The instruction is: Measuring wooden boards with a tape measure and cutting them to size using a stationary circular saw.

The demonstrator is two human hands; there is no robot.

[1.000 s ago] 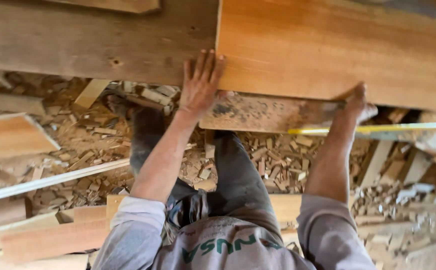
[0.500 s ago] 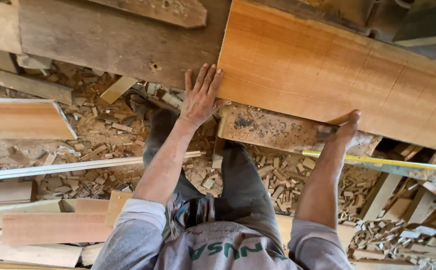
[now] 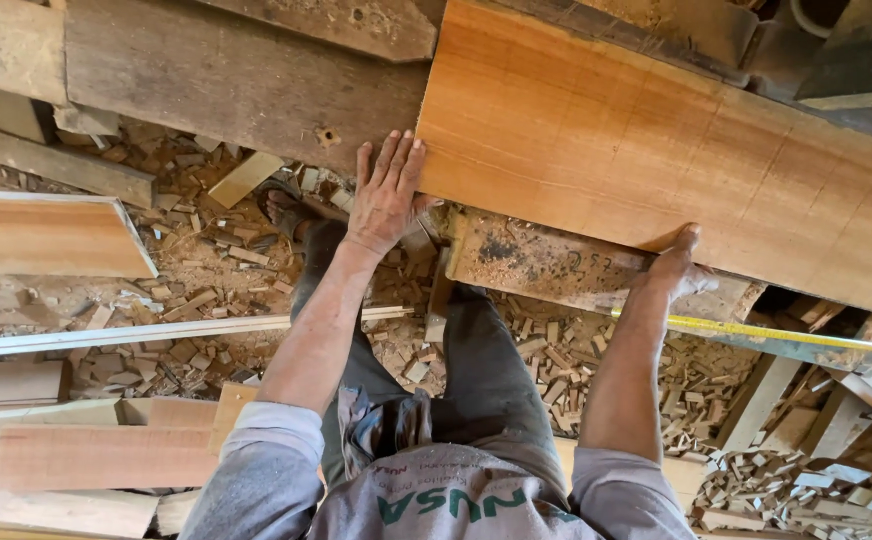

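Your left hand [image 3: 386, 195] lies flat, fingers spread, against the orange plank's [image 3: 656, 150] end. Your right hand [image 3: 678, 268] grips its near edge (fingers hidden underneath).

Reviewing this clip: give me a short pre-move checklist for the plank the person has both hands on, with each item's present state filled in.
1. Left hand in contact with the reddish plank: ok, palm flat at its left end, fingers spread.
2. Right hand in contact with the plank: ok, it grips the near edge.
3. Support under the plank: ok, a rough block sits beneath the near edge; the far side cannot be seen.
4. Yellow tape measure out of the way: cannot tell, it runs just below the plank by the right hand.
5. Footing: not ok, the floor is littered with loose wood offcuts.
6. Foot away from the plank end: cannot tell.
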